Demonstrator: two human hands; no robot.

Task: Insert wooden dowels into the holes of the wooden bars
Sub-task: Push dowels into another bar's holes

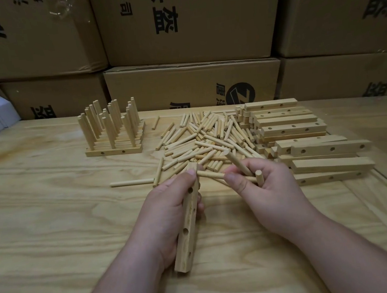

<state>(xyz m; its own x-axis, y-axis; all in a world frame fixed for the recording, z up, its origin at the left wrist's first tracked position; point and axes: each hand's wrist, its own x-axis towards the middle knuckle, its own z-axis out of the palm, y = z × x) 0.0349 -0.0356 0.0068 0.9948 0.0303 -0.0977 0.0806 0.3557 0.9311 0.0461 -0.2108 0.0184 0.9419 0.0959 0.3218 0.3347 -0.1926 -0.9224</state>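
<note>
Left grip [168, 211] hides part of its drilled, square-edged bar [188, 221] — right grip [263, 186] clasps several smooth round dowels [238, 164], ends buried in the palm.

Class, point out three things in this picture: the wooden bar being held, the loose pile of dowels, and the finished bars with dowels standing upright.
wooden bar [188, 228]: head view, its drilled face, mid-length.
dowel pile [207, 136]: head view, centre of the heap.
finished bars [114, 151]: head view, front bar's side face.
</note>
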